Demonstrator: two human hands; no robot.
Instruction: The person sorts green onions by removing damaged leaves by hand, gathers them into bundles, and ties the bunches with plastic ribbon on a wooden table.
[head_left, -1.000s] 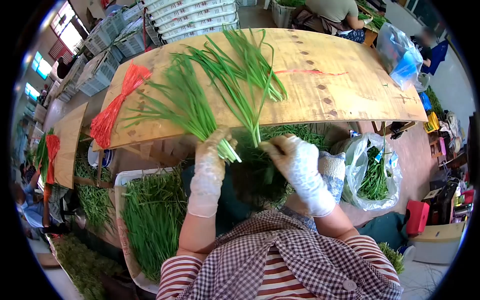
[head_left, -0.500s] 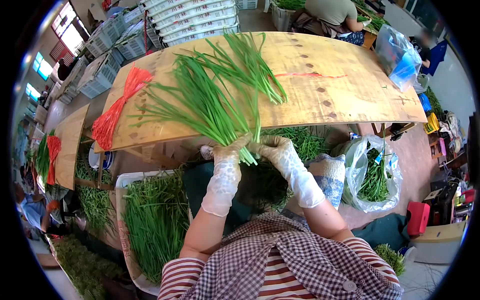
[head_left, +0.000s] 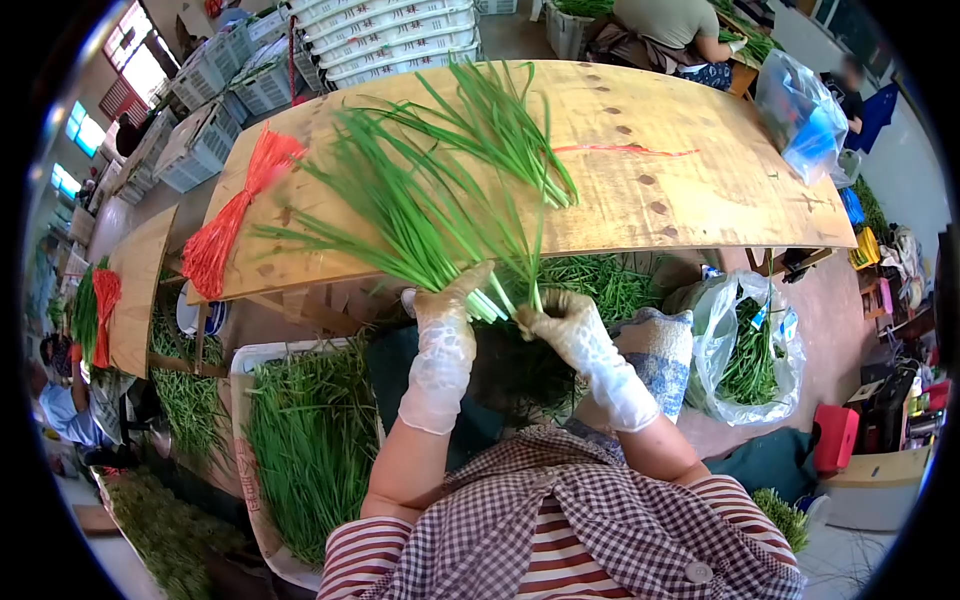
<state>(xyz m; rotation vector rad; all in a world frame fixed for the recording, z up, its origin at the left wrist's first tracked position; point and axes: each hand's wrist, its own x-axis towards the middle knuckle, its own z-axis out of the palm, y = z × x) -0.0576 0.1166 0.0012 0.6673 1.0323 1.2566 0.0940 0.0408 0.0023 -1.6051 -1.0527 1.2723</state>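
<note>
My gloved left hand (head_left: 449, 298) is closed round the pale stalk ends of a bunch of garlic chives (head_left: 395, 215), whose green leaves fan out over the wooden table (head_left: 690, 110). My gloved right hand (head_left: 556, 318), just to the right, pinches the lower end of a few separate chive stalks (head_left: 533, 265). Their leaves still cross those of the main bunch. Beyond my hands, a second, smaller pile of chives (head_left: 505, 130) lies on the tabletop. From its stalks a thin red tie strip (head_left: 625, 149) stretches to the right.
A bundle of red ties (head_left: 236, 220) lies at the table's left end. Below left stands a white crate (head_left: 243, 400) full of greens; a clear plastic bag (head_left: 790, 375) of greens sits at right. White crates (head_left: 390, 40) are stacked behind the table. Another person (head_left: 665, 25) sits beyond it.
My right hand has moved slightly right, drawing a few stalks apart from the bunch. My left hand has shifted a little left with the main bunch.
</note>
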